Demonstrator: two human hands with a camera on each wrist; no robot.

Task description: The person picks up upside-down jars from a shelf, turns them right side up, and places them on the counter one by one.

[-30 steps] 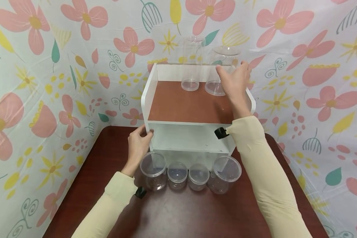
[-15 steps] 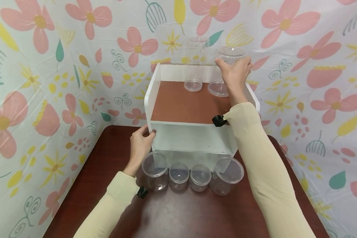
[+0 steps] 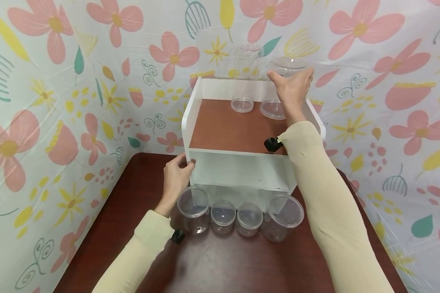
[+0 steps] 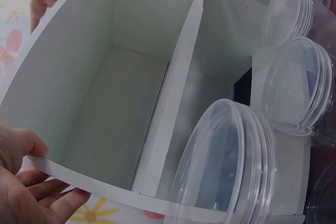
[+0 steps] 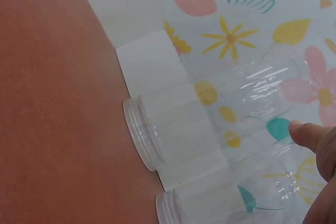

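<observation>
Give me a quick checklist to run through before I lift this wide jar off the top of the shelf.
1. Right hand on the wide clear jar: ok, fingers wrap its upper part.
2. Left hand steadying the white shelf unit: ok, it grips the front left edge.
3. Tall narrow jar clear of the grip: cannot tell, it stands close beside the wide jar.
4. Wide jar upright on the brown top shelf: ok.
5. Four lidded clear containers on the table out of the way: ok, lined up in front of the unit, below the arm.
</observation>
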